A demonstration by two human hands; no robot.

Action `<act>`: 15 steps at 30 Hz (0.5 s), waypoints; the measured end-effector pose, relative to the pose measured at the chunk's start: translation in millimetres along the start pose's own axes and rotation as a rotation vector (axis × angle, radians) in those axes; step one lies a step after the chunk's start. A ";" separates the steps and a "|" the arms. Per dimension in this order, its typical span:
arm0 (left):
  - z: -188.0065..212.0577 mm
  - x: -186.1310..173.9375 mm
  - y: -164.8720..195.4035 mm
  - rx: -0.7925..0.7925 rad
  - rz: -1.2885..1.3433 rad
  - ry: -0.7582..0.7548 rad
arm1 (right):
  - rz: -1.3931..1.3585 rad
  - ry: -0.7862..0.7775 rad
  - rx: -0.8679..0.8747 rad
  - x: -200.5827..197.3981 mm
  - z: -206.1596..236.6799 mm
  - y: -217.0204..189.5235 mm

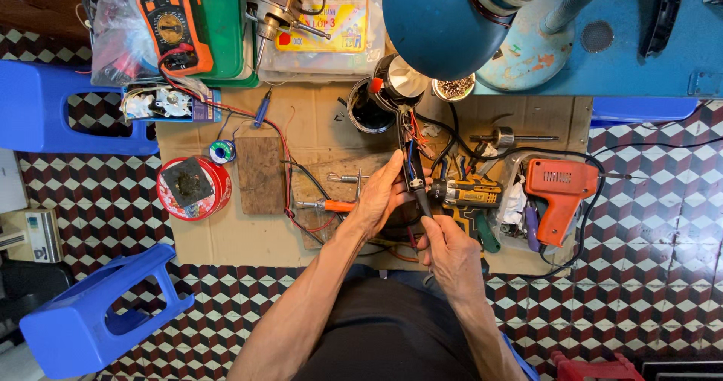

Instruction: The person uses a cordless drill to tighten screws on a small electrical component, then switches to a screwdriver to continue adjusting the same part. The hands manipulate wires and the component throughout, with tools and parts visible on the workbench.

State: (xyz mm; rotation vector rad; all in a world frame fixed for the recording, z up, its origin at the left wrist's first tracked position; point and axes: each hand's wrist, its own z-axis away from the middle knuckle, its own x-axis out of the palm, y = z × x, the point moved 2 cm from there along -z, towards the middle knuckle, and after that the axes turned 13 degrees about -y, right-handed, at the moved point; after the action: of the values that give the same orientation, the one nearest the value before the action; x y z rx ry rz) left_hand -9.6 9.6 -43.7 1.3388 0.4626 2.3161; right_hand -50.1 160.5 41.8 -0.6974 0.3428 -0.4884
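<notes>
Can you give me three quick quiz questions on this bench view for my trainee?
1. True or false: the orange multimeter lies at the top left of the bench, apart from both hands.
2. Which tool lies right of the right hand? A) orange soldering gun B) blue stool C) red round tin
3. Fill in: both hands meet on a thin dark ____ with wires at its upper end.

Key
1. True.
2. A.
3. Strip; the left hand steadies it from the left, and the right hand grips its lower end.
</notes>
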 end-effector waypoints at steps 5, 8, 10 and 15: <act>-2.6 -0.5 -8.7 0.043 0.039 0.001 | 0.010 0.009 -0.046 -3.2 -5.0 -2.0; -2.6 -1.3 -8.5 0.066 0.031 0.005 | -0.021 -0.013 -0.050 -1.6 -8.0 -0.5; -3.3 -0.7 -6.7 0.079 0.031 0.011 | -0.134 -0.024 0.007 -1.2 -10.7 3.1; -3.6 7.1 -6.8 0.104 0.089 0.040 | -0.389 -0.048 0.033 0.9 -13.1 14.4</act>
State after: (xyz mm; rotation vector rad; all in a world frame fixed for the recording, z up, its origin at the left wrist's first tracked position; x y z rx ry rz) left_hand -14.6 18.7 -43.5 1.3894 0.5541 2.4245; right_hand -50.8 162.7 22.5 -0.7458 0.1525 -0.8428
